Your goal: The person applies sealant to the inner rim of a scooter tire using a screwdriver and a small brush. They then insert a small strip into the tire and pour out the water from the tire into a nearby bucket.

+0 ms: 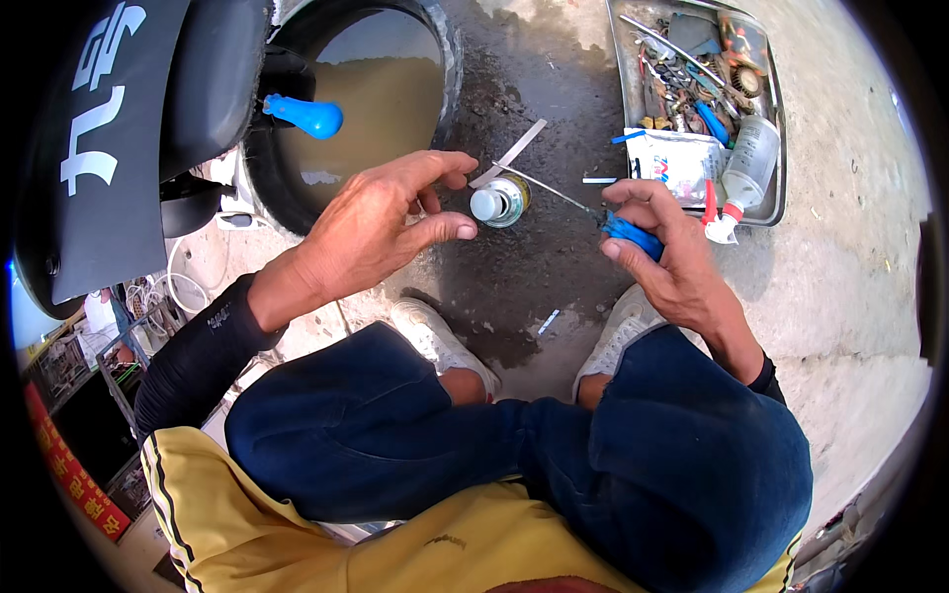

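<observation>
My left hand [400,217] hovers left of a small can with a white cap [486,206], fingers loosely curled and apart, with nothing visible in them. A pale grey strip [519,146] lies by its fingertips; whether they touch it I cannot tell. My right hand [664,252] grips a blue-handled tool [628,233], whose thin metal shaft points up-left over the can. Another blue-handled tool [306,116] juts from the black vehicle at the upper left, its tip hidden.
A black tub [450,89] of murky water sits behind my left hand. At the right, a metal tray [776,198] holds several tools, a white packet [667,163] and a bottle [751,163]. A black vehicle panel [119,148] hangs at upper left; cables and a rack stand lower left. My feet rest on damp concrete.
</observation>
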### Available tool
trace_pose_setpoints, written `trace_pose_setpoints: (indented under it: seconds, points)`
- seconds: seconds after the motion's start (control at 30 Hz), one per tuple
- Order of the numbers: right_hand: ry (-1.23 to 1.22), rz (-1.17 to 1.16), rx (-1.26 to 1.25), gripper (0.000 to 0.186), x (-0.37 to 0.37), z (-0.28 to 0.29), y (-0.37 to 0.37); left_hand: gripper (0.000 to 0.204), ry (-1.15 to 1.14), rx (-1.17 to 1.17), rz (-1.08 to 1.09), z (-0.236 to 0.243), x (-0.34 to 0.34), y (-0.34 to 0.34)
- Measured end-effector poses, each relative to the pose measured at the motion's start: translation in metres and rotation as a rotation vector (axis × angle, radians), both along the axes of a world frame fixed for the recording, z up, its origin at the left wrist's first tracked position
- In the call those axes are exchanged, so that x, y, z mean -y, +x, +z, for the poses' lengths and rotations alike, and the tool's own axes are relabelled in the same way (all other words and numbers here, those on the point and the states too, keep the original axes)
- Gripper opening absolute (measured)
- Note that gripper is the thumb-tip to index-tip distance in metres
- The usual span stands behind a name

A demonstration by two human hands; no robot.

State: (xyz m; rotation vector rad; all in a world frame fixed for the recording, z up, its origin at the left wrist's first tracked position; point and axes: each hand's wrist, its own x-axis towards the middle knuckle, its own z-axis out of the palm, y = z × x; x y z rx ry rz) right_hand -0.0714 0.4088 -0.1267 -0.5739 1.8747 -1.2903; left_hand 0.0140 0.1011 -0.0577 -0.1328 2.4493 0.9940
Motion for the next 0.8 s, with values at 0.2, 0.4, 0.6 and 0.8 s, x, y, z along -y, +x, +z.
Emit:
trace_pose_setpoints:
  seconds: [0.2, 0.4, 0.6, 0.8]
  points:
    - [0.006, -0.002, -0.351, 0.03, -0.004, 0.004, 0.001, 0.064, -0.248, -0.184, -0.253, -0.082, 0.003, 0.037]
    - [0.109, 0.254, -0.549, 0.031, 0.02, 0.023, -0.005, 0.048, -0.189, -0.345, -0.075, -0.108, -0.002, 0.055]
    - [0.073, 0.447, -0.65, 0.025, 0.055, 0.016, -0.002, 0.054, -0.157, -0.426, 0.059, -0.084, 0.007, 0.076]
    - [0.081, 0.593, -0.904, 0.02, 0.091, -0.001, 0.008, 0.053, -0.153, -0.505, 0.039, -0.083, 0.008, 0.081]
